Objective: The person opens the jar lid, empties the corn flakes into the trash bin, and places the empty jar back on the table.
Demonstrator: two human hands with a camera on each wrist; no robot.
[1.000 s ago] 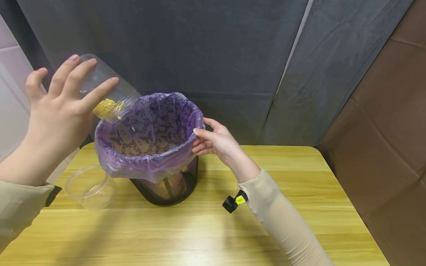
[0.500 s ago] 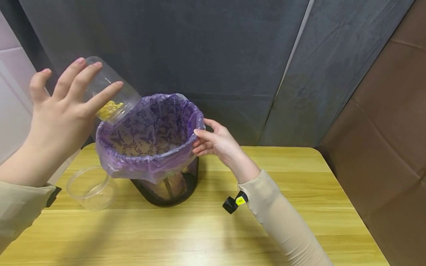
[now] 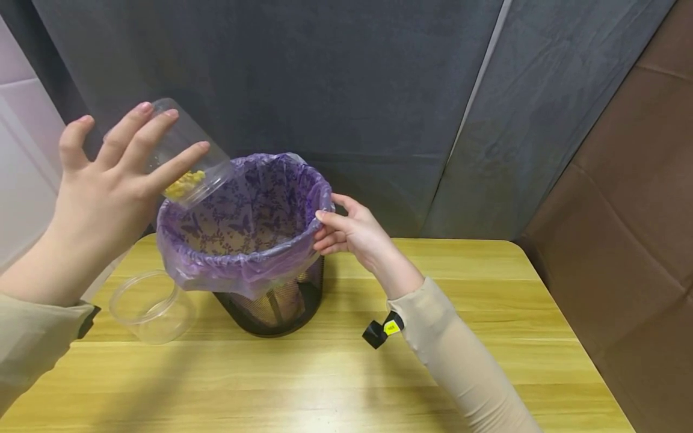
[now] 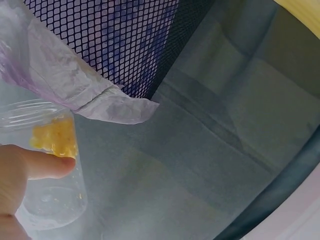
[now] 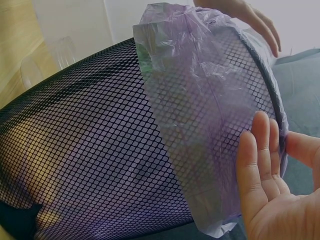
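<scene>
My left hand [image 3: 108,195] holds a clear plastic jar [image 3: 189,135] tilted mouth-down at the left rim of a black mesh wastebasket [image 3: 289,307]. Yellow bits [image 3: 184,185] lie inside near the jar's mouth; they look like soft food scraps. In the left wrist view the thumb presses the jar [image 4: 55,202] beside the yellow clump [image 4: 55,137]. A purple patterned bin bag [image 3: 243,273] lines the basket and folds over its rim. My right hand [image 3: 360,231] pinches the lined rim on the right, with the thumb on top and fingers outside [image 5: 257,165].
Left of the basket, a second clear plastic container [image 3: 151,322] stands on the wooden table [image 3: 335,385]. Grey curtain panels [image 3: 325,78] hang behind the table. A brown padded surface [image 3: 622,198] borders the right side.
The left hand and jar have shifted slightly right and down. Small yellow pieces seen falling from the jar earlier are no longer visible in the air. The right hand stays put.
</scene>
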